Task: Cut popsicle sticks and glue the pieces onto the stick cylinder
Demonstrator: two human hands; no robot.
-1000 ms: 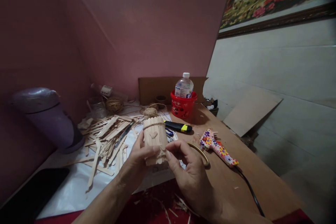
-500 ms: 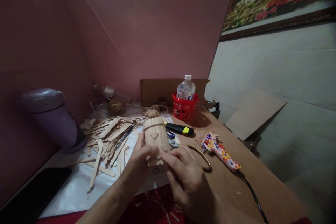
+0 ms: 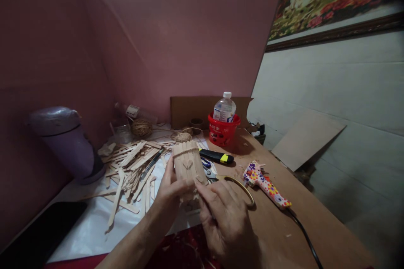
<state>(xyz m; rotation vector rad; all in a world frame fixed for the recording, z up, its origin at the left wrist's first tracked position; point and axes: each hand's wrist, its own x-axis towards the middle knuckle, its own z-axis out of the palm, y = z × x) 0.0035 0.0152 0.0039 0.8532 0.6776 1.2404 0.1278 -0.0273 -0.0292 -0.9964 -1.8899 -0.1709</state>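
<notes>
A small cup made of upright craft sticks (image 3: 189, 162) is tilted in front of me, with twine round its upper part and a small wooden heart (image 3: 187, 164) on its side. My left hand (image 3: 168, 189) is wrapped round it from the left, thumb lying across the lower part. At the lower right side, my right hand (image 3: 225, 214) has its fingers closed against the cup. A small pale wooden bit shows by the right fingertips; its shape is partly hidden. Scissors (image 3: 241, 185) with gold handles lie just beyond my right hand.
Loose craft sticks (image 3: 135, 172) are heaped on white paper at left. A flowered glue gun (image 3: 267, 185) with a black cord lies right. A black-yellow cutter (image 3: 217, 156), red bucket (image 3: 222, 132) with a bottle, twine ball (image 3: 141, 127), purple tumbler (image 3: 67, 145) and black phone-like slab (image 3: 41, 235) surround the work.
The left thumb has slid slightly to the right over the cup's lower part. The right fingers stay at its lower right side. The view has shifted a little.
</notes>
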